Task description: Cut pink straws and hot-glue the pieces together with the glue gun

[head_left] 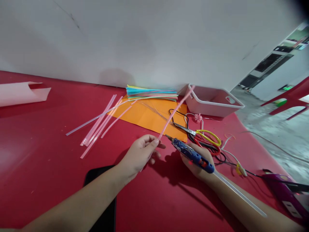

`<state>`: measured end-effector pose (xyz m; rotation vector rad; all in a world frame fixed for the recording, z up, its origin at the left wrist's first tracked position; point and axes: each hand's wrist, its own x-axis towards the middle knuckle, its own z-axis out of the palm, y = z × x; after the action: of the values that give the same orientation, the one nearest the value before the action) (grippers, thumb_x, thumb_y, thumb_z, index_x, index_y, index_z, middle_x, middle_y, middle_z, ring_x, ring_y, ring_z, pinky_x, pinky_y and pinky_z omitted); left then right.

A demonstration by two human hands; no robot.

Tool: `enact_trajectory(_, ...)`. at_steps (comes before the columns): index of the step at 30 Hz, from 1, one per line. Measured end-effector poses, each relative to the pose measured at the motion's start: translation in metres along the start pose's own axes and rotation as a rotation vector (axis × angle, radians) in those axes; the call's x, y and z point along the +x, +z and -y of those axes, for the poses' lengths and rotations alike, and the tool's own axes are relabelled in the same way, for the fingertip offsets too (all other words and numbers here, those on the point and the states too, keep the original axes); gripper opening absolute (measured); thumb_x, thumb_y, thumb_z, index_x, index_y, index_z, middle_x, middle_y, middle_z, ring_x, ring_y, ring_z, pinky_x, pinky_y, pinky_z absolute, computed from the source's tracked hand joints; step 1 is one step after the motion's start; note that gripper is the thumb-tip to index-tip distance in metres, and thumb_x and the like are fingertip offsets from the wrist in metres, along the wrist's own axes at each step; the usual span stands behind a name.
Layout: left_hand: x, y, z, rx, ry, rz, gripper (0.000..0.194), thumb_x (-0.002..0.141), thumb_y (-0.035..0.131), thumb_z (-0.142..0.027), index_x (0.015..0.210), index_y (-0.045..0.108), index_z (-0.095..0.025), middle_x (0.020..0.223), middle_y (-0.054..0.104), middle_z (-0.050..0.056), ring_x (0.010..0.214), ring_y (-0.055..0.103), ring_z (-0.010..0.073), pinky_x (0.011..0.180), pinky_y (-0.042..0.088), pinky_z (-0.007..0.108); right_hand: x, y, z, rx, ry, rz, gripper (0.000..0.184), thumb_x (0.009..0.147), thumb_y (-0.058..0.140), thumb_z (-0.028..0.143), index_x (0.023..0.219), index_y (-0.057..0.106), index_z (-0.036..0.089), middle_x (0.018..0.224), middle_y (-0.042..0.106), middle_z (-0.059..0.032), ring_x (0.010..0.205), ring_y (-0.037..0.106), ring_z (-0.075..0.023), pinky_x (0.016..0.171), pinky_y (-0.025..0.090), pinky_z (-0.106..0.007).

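Note:
My left hand (141, 153) pinches the lower end of a long pink strip (172, 117) between thumb and fingers; the strip slants up to the right. Wrapped in my right hand (196, 158) is a blue hot glue gun (190, 153), a clear glue stick (238, 191) jutting from its back end. Its nozzle points at the strip's held end, close to it; whether they touch I cannot tell. Scissors (196, 132) with yellow and red handles lie just beyond my right hand, partly over an orange sheet (147, 114).
Several pink strips (101, 124) lie at left, and a bundle of coloured strips (152, 92) is by the wall. A pink bin (212, 103) stands at back right. Cords run to a purple power strip (285, 190). Rolled pink paper (21, 93) and a black device (103, 206) are also here.

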<state>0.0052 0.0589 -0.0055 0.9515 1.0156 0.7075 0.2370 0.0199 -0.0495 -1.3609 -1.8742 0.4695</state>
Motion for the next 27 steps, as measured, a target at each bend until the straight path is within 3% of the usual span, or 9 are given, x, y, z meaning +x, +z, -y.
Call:
enact_trajectory(3, -0.0002, 0.0010, 0.0000, -0.020, -0.012, -0.008, 0.011, 0.091, 0.059, -0.029, 0.086, 0.057, -0.019, 0.058, 0.055, -0.005, 0.041, 0.041, 0.0063, 0.035, 0.022, 0.017, -0.0001, 0.0001, -0.0017, 0.003, -0.035, 0.019, 0.005, 0.082, 0.062, 0.019, 0.081, 0.058, 0.022, 0.062, 0.059, 0.0027, 0.049, 0.052, -0.0107, 0.048, 0.043, -0.022)
enact_trajectory(7, 0.0004, 0.0025, 0.0005, -0.072, 0.006, 0.001, 0.007, 0.092, 0.055, -0.021, 0.086, 0.056, -0.018, 0.066, 0.060, -0.003, 0.046, 0.046, 0.0055, 0.042, 0.035, 0.016, 0.0006, -0.0003, -0.0021, -0.006, -0.069, 0.050, 0.003, 0.083, 0.060, 0.019, 0.083, 0.059, 0.022, 0.064, 0.061, 0.0016, 0.051, 0.054, -0.0109, 0.049, 0.043, -0.022)
enact_trajectory(11, 0.0013, 0.0028, 0.0027, -0.092, 0.040, 0.019, 0.010, 0.088, 0.063, -0.026, 0.088, 0.059, -0.017, 0.071, 0.064, 0.000, 0.056, 0.056, 0.0090, 0.049, 0.045, 0.019, 0.0027, -0.0018, 0.0007, -0.025, -0.091, 0.084, 0.002, 0.084, 0.060, 0.020, 0.085, 0.061, 0.022, 0.065, 0.063, 0.0017, 0.051, 0.055, -0.0110, 0.050, 0.044, -0.022)
enact_trajectory(15, 0.0031, 0.0011, 0.0059, -0.087, 0.061, 0.038, 0.016, 0.084, 0.068, -0.030, 0.090, 0.062, -0.016, 0.070, 0.064, 0.000, 0.056, 0.056, 0.0098, 0.051, 0.048, 0.022, 0.0047, -0.0017, 0.0038, -0.012, -0.127, 0.078, 0.003, 0.083, 0.059, 0.020, 0.085, 0.060, 0.022, 0.065, 0.063, 0.0026, 0.050, 0.054, -0.0101, 0.049, 0.042, -0.021)
enact_trajectory(21, 0.0026, -0.0002, 0.0054, -0.064, 0.062, 0.060, 0.008, 0.089, 0.062, -0.025, 0.089, 0.059, -0.018, 0.072, 0.064, -0.001, 0.052, 0.053, 0.0076, 0.048, 0.044, 0.020, 0.0048, 0.0002, 0.0042, -0.010, -0.120, 0.045, 0.003, 0.083, 0.059, 0.018, 0.083, 0.060, 0.021, 0.064, 0.062, 0.0028, 0.050, 0.053, -0.0093, 0.049, 0.042, -0.021)
enact_trajectory(27, -0.0034, 0.0020, -0.0022, -0.035, 0.037, 0.081, 0.012, 0.094, 0.056, -0.026, 0.085, 0.055, -0.019, 0.053, 0.045, -0.009, 0.042, 0.033, 0.0043, 0.039, 0.026, 0.016, 0.0046, -0.0003, 0.0034, -0.006, -0.099, 0.041, 0.005, 0.081, 0.060, 0.016, 0.081, 0.058, 0.020, 0.062, 0.059, 0.0038, 0.050, 0.051, -0.0085, 0.048, 0.040, -0.020)
